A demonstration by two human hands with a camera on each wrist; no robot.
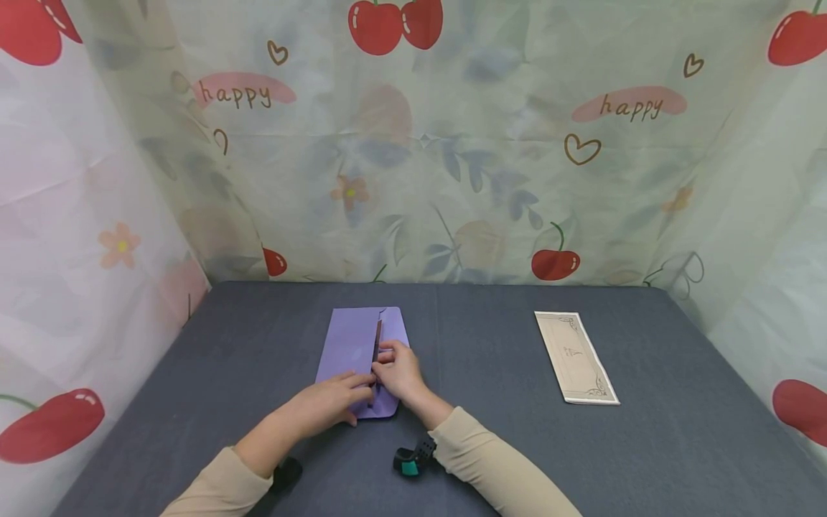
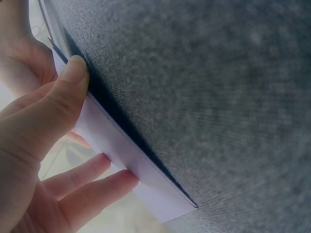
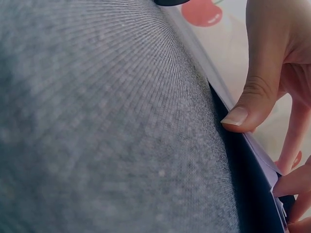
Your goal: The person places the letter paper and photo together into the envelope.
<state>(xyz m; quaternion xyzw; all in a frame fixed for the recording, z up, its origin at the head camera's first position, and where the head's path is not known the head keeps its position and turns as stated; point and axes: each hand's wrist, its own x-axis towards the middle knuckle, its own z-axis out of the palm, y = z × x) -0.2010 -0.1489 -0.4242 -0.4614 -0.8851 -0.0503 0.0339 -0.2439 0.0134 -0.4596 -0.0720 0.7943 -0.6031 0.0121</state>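
Left of one card [image 1: 573, 359], two hands [image 1: 326, 403] [image 1: 400, 372] touch one envelope [image 1: 349, 343], left fingers [image 2: 97, 194] apart, right fingers [image 1: 395, 349] unclear

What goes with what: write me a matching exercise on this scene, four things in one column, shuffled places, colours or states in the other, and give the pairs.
Things
1. Purple envelope
2. Printed card
3. Table
4. Device by the right cuff

Descriptions
A. Dark grey
B. Touched by the left hand and the right hand
C. Black with a green patch
D. Lying flat off to the right, touched by no hand

Pairs: 1-B, 2-D, 3-A, 4-C
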